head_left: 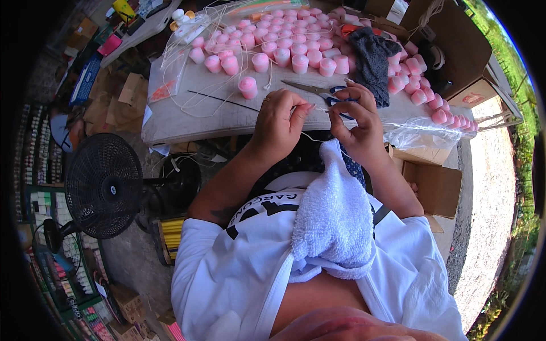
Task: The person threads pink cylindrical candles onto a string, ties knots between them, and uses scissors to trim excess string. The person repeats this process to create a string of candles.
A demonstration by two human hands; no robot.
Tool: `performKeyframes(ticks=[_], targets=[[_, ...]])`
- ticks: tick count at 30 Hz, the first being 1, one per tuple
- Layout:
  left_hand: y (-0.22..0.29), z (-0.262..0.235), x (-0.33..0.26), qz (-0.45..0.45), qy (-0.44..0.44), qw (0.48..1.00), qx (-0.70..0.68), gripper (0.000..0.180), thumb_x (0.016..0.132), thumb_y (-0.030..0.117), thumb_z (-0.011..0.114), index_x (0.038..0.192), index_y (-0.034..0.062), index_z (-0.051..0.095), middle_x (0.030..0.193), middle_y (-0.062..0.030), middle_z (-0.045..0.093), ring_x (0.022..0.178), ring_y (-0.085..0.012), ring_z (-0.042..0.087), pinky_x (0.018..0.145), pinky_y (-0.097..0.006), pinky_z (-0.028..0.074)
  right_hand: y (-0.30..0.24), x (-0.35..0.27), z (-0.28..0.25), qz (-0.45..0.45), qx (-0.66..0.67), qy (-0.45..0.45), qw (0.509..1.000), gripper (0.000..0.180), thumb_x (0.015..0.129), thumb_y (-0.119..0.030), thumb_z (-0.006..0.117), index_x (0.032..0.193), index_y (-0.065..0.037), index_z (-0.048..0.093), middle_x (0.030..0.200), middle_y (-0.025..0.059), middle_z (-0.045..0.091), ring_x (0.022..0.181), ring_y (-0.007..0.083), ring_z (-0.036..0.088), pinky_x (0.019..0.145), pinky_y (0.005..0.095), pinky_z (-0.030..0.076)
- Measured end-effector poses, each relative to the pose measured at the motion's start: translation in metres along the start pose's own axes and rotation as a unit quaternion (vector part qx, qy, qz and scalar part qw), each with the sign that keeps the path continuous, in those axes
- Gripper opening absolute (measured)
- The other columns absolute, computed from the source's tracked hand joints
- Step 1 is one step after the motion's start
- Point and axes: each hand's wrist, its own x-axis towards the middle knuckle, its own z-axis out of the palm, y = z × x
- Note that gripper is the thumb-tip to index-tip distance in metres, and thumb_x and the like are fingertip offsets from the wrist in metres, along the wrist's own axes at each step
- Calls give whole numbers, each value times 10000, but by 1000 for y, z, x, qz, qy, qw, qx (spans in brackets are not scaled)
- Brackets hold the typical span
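My left hand (278, 120) and my right hand (359, 120) are raised at the front edge of the table (176, 126), close together. Each is closed in a pinch on a thin white string (319, 109) stretched between them; its ends are hard to make out. Behind my right fingers lie scissors (307, 87) with blue handles, partly hidden by that hand. A single pink candle-like piece (248, 88) stands beyond my left hand. To its front, a thin dark rod (219, 100) lies across the tabletop, its end near my left hand.
Many pink pieces (284, 42) crowd the far side, with more to the right beside a dark grey cloth (372, 54). Loose string (165, 74) trails over the table's left. A black fan (105, 184) stands at left; a cardboard box (435, 187) sits below the right edge.
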Motion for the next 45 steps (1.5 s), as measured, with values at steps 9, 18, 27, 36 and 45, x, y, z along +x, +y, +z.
performKeyframes(ticks=[9,18,27,36,45], targets=[[4,3,-1,-48,-45,994,-90,107,830,79,614,795,26,527,738,-112,562,710,-290,547,661,-378,425,-12,8,-3,28,2,-136,990,293,757,-147,713,1032,-86,632,843,43,636,838,205,620,982,429,344],[0,-6,-3,-40,-118,985,-116,74,876,48,581,825,13,541,747,-54,524,670,-120,503,623,-258,429,-8,14,-15,-93,-29,-157,983,115,772,-85,675,865,-77,607,795,37,613,807,211,606,990,463,337],[2,-8,-3,-58,-110,982,-141,79,869,56,578,820,19,528,748,-83,542,688,-196,527,637,-306,432,-12,12,-13,158,286,-167,931,200,767,-21,689,953,-24,614,836,58,613,849,170,583,828,282,449],[1,-2,-8,-56,-89,979,-177,92,899,77,571,837,17,542,718,-25,538,659,-83,494,615,-232,421,2,-3,6,61,253,-100,960,152,793,21,666,941,29,634,921,63,626,844,126,613,746,253,478],[0,-9,-5,-46,-108,984,-136,92,884,76,591,825,15,555,731,-36,527,654,-94,483,600,-243,413,9,-3,-1,225,512,-134,818,145,799,92,598,915,9,622,902,60,629,813,118,601,702,240,476]])
